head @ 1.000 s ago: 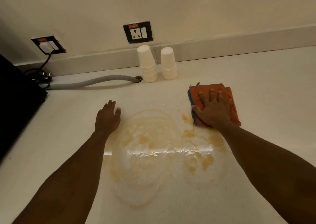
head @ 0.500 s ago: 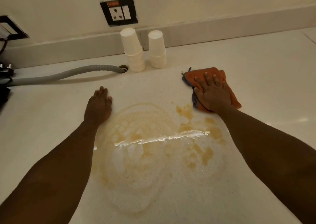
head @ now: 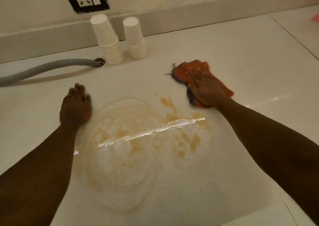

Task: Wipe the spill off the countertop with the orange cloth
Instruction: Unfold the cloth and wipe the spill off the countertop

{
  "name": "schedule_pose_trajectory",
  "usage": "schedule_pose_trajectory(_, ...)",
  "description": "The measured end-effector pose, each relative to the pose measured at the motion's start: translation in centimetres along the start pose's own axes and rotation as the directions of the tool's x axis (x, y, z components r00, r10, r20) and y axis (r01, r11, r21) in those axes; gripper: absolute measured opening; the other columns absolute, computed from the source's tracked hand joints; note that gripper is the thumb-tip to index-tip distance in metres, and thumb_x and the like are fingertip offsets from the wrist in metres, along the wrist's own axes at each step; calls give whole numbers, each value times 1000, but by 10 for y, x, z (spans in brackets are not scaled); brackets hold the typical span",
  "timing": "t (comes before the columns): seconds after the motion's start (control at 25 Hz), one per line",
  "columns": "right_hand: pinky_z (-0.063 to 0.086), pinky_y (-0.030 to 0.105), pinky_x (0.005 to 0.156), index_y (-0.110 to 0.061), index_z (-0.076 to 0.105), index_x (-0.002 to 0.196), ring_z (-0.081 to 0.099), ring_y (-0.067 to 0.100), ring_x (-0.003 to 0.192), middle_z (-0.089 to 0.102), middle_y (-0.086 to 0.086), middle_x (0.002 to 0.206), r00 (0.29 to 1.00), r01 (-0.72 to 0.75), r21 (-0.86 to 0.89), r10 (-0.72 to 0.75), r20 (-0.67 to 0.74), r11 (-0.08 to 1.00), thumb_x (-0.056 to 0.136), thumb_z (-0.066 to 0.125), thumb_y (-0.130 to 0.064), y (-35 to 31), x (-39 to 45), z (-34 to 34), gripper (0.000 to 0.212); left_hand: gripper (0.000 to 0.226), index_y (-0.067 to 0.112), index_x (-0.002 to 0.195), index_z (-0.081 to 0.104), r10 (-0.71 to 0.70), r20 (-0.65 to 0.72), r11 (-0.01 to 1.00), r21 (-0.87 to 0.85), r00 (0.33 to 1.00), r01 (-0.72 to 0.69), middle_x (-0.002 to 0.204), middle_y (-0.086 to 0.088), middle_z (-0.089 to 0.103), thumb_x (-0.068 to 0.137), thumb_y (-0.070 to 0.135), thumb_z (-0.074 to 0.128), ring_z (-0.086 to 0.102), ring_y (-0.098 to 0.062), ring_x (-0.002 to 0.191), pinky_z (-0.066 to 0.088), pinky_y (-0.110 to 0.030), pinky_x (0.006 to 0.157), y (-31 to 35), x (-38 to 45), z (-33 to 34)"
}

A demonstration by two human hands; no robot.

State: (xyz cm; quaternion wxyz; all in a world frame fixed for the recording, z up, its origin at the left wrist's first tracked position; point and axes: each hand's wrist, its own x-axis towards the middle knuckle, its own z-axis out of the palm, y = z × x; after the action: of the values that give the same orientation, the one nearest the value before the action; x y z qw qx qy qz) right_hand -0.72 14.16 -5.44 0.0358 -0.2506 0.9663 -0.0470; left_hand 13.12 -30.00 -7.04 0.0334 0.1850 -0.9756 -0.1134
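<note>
Beside the tan spill (head: 141, 136), right hand (head: 206, 89) presses flat, ungrasping, on crumpled orange cloth (head: 189, 67).

The pale countertop (head: 241, 49) carries a brown spill (head: 138, 139) at its middle, an orange cloth (head: 189, 68) beyond it, two stacks of paper cups (head: 110, 41) by the wall, and a grey hose (head: 43, 69).

Countertop (head: 241, 56) open rightward — 2 cup stacks (head: 110, 42), hose (head: 43, 68) behind.

Dim warm light; glare streak across spill (head: 151, 130); right hand (head: 205, 89) blurred.
</note>
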Motion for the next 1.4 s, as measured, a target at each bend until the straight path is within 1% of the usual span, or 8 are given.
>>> schedule_pose_trajectory(0.16,6,47,121,-22,8,155,6,28,151,6,6,164,933,-360,53,360,8,931,101,16,-42,-6,20,-2,58,54,10,153,16,10,5,1000,22,1000,-10,163,-10,12,104,34,20,10,-28,150,7,-40,120,-1,1,2)
schedule_pose_trajectory(0.32,8,45,121,-26,9,155,9,24,150,10,4,164,999,-45,58,43,29,997,102,17,-44,-73,-13,2,56,55,6,152,19,41,-6,999,28,999,-41,161,-15,16,103,33,21,14,-34,149,12,-46,120,-6,4,4)
schedule_pose_trajectory(0.44,8,40,120,-29,8,155,8,18,150,8,-1,164,992,123,22,-124,16,992,103,17,-46,-55,-58,0,55,57,5,152,19,57,-2,998,29,998,-57,160,-18,17,102,33,20,15,-37,148,12,-47,120,-9,6,5)
schedule_pose_trajectory(0.64,9,46,121,-21,13,154,10,27,151,10,6,164,923,-379,44,381,-58,924,98,12,-45,15,-44,1,61,55,4,152,19,44,-2,999,32,999,-44,161,-17,15,104,30,21,14,-36,148,9,-45,120,-4,5,4)
schedule_pose_trajectory(0.76,10,47,121,-22,12,154,11,26,150,11,6,164,961,-276,47,276,-6,960,100,15,-44,-33,-30,3,59,54,5,152,17,33,23,999,32,999,-33,162,-16,14,104,30,21,12,-35,149,9,-44,121,-4,4,3)
schedule_pose_trajectory(0.92,7,41,120,-31,6,154,6,15,149,5,-4,163,996,81,40,-82,38,996,101,12,-51,-56,-97,3,57,54,4,152,18,40,26,999,34,999,-41,161,-16,14,104,30,20,12,-35,149,10,-45,121,-4,5,2)
schedule_pose_trajectory(1.2,9,47,122,-23,10,155,8,26,151,8,5,164,952,-303,12,303,-34,953,97,7,-51,-5,-62,4,65,55,3,152,17,38,26,997,61,999,-39,161,-17,13,104,30,18,13,-37,148,12,-48,120,-4,7,4)
schedule_pose_trajectory(1.4,3,41,120,-29,4,155,3,20,151,4,0,164,999,11,49,-12,33,999,102,11,-51,-84,-108,11,58,56,6,153,14,24,61,998,48,998,-27,163,-13,10,104,33,16,10,-33,149,9,-45,121,-1,6,1)
